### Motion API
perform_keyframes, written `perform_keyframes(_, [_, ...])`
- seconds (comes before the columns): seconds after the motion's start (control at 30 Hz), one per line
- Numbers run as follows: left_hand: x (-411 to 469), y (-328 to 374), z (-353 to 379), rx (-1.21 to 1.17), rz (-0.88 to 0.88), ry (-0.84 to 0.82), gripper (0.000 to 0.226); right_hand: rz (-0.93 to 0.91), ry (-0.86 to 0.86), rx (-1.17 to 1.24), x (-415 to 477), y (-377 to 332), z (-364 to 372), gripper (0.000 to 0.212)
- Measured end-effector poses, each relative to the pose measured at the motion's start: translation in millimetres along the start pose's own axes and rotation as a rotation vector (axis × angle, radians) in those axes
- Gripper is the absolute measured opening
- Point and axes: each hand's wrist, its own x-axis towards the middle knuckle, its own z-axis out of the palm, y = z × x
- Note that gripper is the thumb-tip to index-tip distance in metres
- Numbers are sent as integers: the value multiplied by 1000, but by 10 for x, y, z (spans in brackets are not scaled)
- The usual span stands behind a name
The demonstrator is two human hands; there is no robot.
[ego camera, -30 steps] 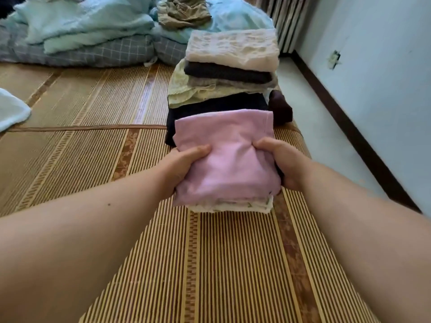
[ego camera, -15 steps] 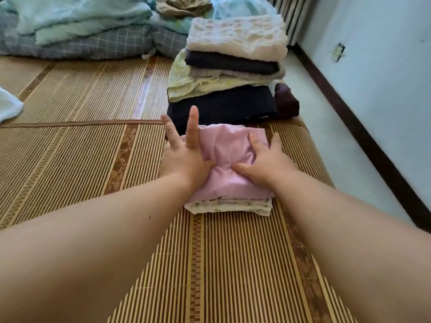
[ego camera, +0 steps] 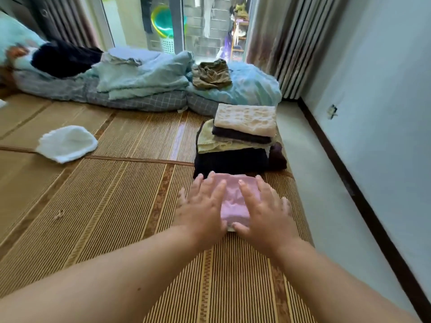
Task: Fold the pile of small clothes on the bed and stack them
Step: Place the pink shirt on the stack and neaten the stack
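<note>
Left hand (ego camera: 202, 207) and right hand (ego camera: 265, 214) lie flat, fingers straight, side by side on pink cloth (ego camera: 233, 199) just before stack (ego camera: 242, 136), probably pressing it flat to stack level.

- A woven mat (ego camera: 112, 206) with brown bands is covering the bed surface and running flat to its right-hand edge.
- A small stack (ego camera: 233, 201), pink cloth on top, is sitting on the mat near that edge.
- A tall stack (ego camera: 238, 145) of folded clothes is standing just behind it, with a dark piece at the bottom.
- A dark maroon bundle (ego camera: 277, 157) is lying against the tall stack's right side.
- A white cloth (ego camera: 67, 143) is lying flat, well apart to the left.
- Bedding (ego camera: 140, 85) is lying heaped across the far end.
</note>
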Motion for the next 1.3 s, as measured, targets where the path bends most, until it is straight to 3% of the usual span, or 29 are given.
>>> perform_keyframes(0.17, [-1124, -230, -540, -15, -33, -22, 82, -133, 51, -47, -701, -840, -533, 100])
perform_keyframes(0.33, [-2048, -941, -813, -11, -172, -31, 81, -278, 24, -50, -982, -1890, -652, 103])
perform_keyframes(0.5, [-2857, -2063, -984, -18, -309, -26, 83, -371, -82, -3, -1239, -3257, -376, 91])
perform_keyframes(0.67, [-3766, -3437, -1328, -26, -369, -13, 83, -351, -121, -98, -1485, -4770, -180, 97])
perform_keyframes(0.87, [-4833, -5069, -1851, 65, -511, -13, 83, -420, -301, -2, -1648, -6356, 59, 72])
perform_keyframes(1.03, [-5003, -5782, -1980, 64, -552, -37, 82, -497, -311, 43, -1530, -7088, 217, 65])
perform_keyframes(1.3, [-4651, -6197, -1683, 8, -550, -70, 81, -547, -331, 15, -907, -7497, 532, 65])
